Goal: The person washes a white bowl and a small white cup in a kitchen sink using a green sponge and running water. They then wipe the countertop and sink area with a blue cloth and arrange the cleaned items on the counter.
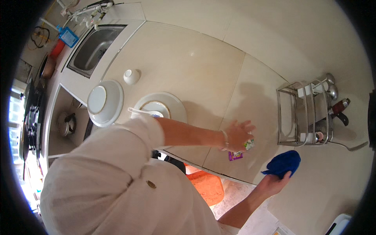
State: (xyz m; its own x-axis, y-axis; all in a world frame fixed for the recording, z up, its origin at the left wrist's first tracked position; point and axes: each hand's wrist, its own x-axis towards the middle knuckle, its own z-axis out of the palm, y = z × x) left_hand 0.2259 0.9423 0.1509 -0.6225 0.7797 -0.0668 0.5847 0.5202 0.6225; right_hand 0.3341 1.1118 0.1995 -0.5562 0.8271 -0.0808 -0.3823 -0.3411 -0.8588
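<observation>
My left hand (pixel 238 135) reaches across the beige countertop, slightly blurred, with its fingers spread over small packets. A green-and-white packet (pixel 249 144) shows beside its fingers, and a purple packet (pixel 236 156) lies by the heel of the palm. Whether the hand grips any packet cannot be seen. At the lower right, my right hand (pixel 273 182) holds a folded dark blue cloth (pixel 282 163) between thumb and fingers. Left of my left forearm, an upturned white plate (pixel 176 104) rests on the counter, partly covered by the arm. A white spoon (pixel 147 112) lies on it.
An upturned white bowl (pixel 98 100) and small white cup (pixel 131 77) sit near the sink (pixel 97 50). A metal rack (pixel 305 114) with utensils is at the right. A blue bottle (pixel 68 37) stands beyond the sink. Below the counter edge is an orange stool or container (pixel 207 186).
</observation>
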